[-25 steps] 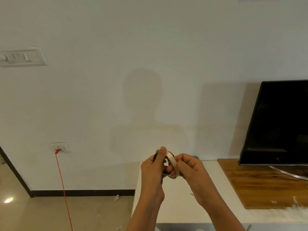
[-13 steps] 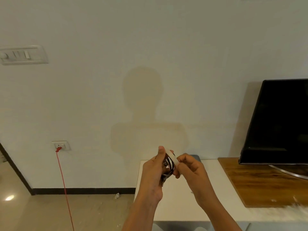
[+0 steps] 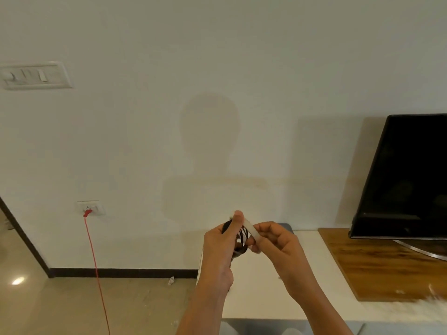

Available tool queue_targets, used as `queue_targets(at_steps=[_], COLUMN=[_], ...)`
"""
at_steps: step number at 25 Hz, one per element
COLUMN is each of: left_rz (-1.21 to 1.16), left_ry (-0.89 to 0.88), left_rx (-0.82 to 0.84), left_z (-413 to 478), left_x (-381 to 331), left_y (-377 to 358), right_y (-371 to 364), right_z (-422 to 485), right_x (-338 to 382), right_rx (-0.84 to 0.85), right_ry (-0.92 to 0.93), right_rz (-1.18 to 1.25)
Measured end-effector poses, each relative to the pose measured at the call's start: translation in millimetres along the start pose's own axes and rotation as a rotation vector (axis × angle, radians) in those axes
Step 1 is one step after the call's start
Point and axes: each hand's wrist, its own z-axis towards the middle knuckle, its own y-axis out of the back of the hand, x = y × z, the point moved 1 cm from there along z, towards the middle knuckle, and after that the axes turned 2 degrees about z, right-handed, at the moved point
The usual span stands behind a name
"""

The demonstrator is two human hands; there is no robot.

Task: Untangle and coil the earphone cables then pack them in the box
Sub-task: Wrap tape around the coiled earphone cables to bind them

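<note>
My left hand [image 3: 221,243] grips a small coil of black earphone cable [image 3: 243,235], held up above the white table [image 3: 261,298]. My thumb points up over the coil's top. A white strip [image 3: 251,229], like tape or a band, runs from under that thumb to my right hand [image 3: 275,240], which pinches its other end beside the coil. Most of the coil is hidden by my fingers. Behind my right hand a grey corner of something [image 3: 285,226] peeks out; I cannot tell whether it is the box.
A black TV [image 3: 406,175] stands on a wooden board [image 3: 377,269] at the right of the table. A red cord [image 3: 95,269] hangs from a wall socket [image 3: 90,207] to the floor at the left. White fluff [image 3: 433,298] lies at the board's front edge.
Both hands have kept the coil between them, shifting slightly. The white strip is now drawn out straighter from the left thumb to the right fingers.
</note>
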Motion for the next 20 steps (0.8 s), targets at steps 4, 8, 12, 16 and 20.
queue_targets(at_steps=[4,8,12,16,20], left_rz=[0.252,0.566,0.672,0.548,0.483], left_ry=[-0.347,-0.669,-0.774,-0.784,-0.729], left_rx=[-0.234,0.114,0.311,0.155,-0.020], left_z=[8,24,38,35,30], left_x=[13,8,13,18,22], left_y=[21,26,25,24,19], right_y=[15,11,6,7,1], right_z=[1,1,3,3,-3], right_x=[3,9,20,22,14], right_rx=[-0.112,-0.019,0.001,0.046,0.026], right_ry=[-0.080,-0.244,-0.371,-0.402,-0.300], right_rz=[0.074,0.020,0.218,0.294,0.293])
